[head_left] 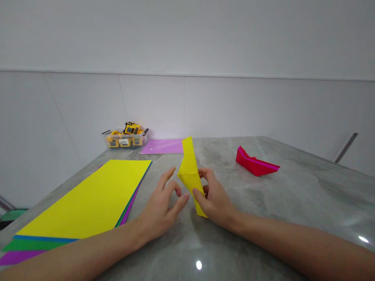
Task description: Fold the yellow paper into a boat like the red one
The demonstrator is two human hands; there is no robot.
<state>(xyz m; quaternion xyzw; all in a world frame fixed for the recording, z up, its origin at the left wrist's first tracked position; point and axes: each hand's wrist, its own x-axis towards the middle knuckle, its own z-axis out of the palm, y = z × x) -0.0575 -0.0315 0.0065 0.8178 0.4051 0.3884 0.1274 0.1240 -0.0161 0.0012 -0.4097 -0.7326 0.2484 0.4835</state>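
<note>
A folded yellow paper (190, 168) stands tilted above the grey table in the middle of the head view. My right hand (214, 198) pinches its lower right side between thumb and fingers. Just left of the paper is my left hand (163, 204), its fingers curved and apart, with nothing between them. A red folded paper boat (256, 164) with a purple edge rests on the table to the right of both hands.
Large coloured sheets, yellow on top (90, 198), lie stacked at the left. Behind them a clear plastic box (124, 141) holds yellow toy vehicles. A purple sheet (163, 146) lies at the back of the grey table (291, 196), near the white wall.
</note>
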